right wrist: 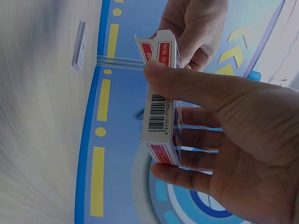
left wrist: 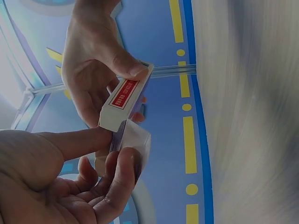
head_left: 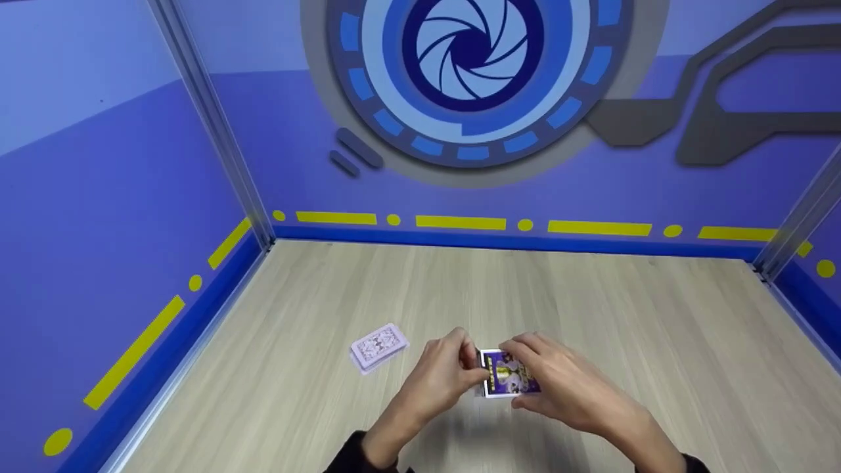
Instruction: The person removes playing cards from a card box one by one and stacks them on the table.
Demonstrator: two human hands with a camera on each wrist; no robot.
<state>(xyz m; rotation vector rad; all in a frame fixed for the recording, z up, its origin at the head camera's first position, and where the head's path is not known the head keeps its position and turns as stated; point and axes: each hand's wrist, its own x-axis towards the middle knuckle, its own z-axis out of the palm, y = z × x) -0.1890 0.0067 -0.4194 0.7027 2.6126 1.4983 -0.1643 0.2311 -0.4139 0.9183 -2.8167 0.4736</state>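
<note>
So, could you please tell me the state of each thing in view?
Card box: held up off the table
End flap: open
Card stack: lying flat, patterned side up, slightly uneven
Left hand: fingers curled at the box's open end
Right hand: gripping the box

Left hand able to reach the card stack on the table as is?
Likely yes: the card stack lies near the left hand with nothing visible between them, but that hand must first leave the box.
</note>
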